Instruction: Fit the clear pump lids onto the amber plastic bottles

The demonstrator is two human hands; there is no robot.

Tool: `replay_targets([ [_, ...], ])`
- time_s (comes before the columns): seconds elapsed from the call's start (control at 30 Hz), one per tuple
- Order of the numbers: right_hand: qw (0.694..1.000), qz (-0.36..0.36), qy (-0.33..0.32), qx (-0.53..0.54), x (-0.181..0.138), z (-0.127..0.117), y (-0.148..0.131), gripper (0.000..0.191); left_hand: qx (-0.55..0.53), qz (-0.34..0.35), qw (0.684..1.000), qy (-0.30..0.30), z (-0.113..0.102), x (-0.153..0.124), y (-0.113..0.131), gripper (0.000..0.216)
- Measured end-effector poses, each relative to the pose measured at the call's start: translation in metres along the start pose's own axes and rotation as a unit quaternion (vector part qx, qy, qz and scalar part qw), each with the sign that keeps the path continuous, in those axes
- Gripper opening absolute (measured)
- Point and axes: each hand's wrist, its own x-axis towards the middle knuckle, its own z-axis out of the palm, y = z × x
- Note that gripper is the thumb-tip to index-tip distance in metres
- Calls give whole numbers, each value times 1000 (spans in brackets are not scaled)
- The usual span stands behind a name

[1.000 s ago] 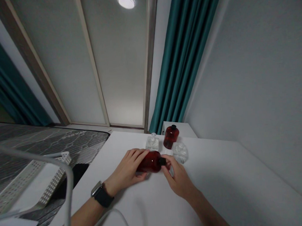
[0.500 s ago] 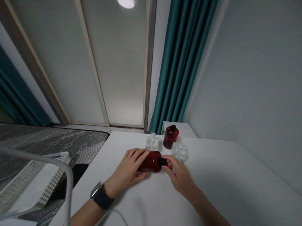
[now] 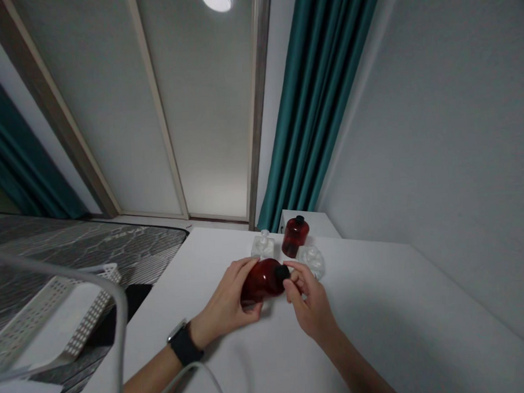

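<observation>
My left hand, with a dark watch on its wrist, is wrapped round the body of a dark red bottle held tilted just above the white table. My right hand pinches the bottle's black cap with its fingertips. Behind them stand a second dark red bottle with a black cap, a clear bottle to its left and a clear round bottle to its right.
A white perforated tray lies at the left on a dark patterned mattress. A white tube frame and a white cable cross the near left. Teal curtains and a grey wall stand behind the table.
The red bottle has been lifted from lying on the table and tilted up, cap end higher. My right fingers have closed round the cap. My left hand has shifted right.
</observation>
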Motion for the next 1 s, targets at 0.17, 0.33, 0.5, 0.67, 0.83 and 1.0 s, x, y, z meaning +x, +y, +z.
replay_targets([
  [0.17, 998, -39, -15, 36, 0, -1, -6, 34, -378, -124, 917, -26, 2, 1, -6, 71],
  [0.33, 996, -50, -50, 46, -2, -1, -9, 36, -567, -181, 802, -52, 6, 0, -3, 71],
  [0.5, 996, -41, -62, 58, -3, -1, -5, 37, -614, -193, 763, -60, 5, 3, 0, 72],
  [0.67, 996, -42, -63, 53, -2, -1, -5, 36, -622, -200, 755, -64, 5, 3, 1, 70],
  [0.83, 996, -50, -57, 36, -1, -1, -7, 36, -628, -210, 746, -65, 7, 3, 1, 69],
  [1.0, 997, -46, -53, 29, -1, -2, -6, 36, -626, -218, 746, -69, 5, 4, 3, 69],
])
